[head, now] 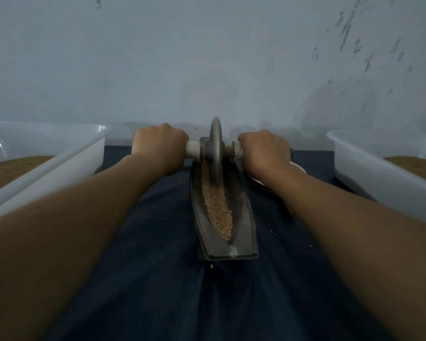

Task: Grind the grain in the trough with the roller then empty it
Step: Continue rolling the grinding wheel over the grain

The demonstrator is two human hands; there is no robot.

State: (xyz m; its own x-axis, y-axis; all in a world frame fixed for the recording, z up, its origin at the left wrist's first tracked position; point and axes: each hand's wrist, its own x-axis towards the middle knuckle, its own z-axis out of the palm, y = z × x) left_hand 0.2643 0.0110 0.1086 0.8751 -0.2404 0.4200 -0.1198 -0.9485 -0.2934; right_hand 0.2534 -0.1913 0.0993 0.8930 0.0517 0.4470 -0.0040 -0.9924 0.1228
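- Where the two forearms meet at the centre of the frame, the left hand point(158, 146) and the right hand point(263, 151) each curl tightly round one end of the roller's white handle point(192, 148), knuckles up, fists fully closed on it.
- The roller point(215, 148), a thin grey metal disc, stands upright on edge between the two fists, just right of the left hand and just left of the right.
- Its lower rim sits down in the far end of the trough point(241, 230), a dark, boat-shaped metal channel running from the centre toward the lower middle of the frame.
- The grain point(218, 207), pale tan and coarse, lies in a strip along the trough's groove, from under the disc to near the trough's near tip, below both hands.
- The trough rests on a dark blue cloth point(158, 242).
- A white tub point(59, 153) holding brown material sits at the left edge, and another point(379, 173) at the right edge.
- A small white object point(299, 168) shows behind the right wrist, mostly hidden.
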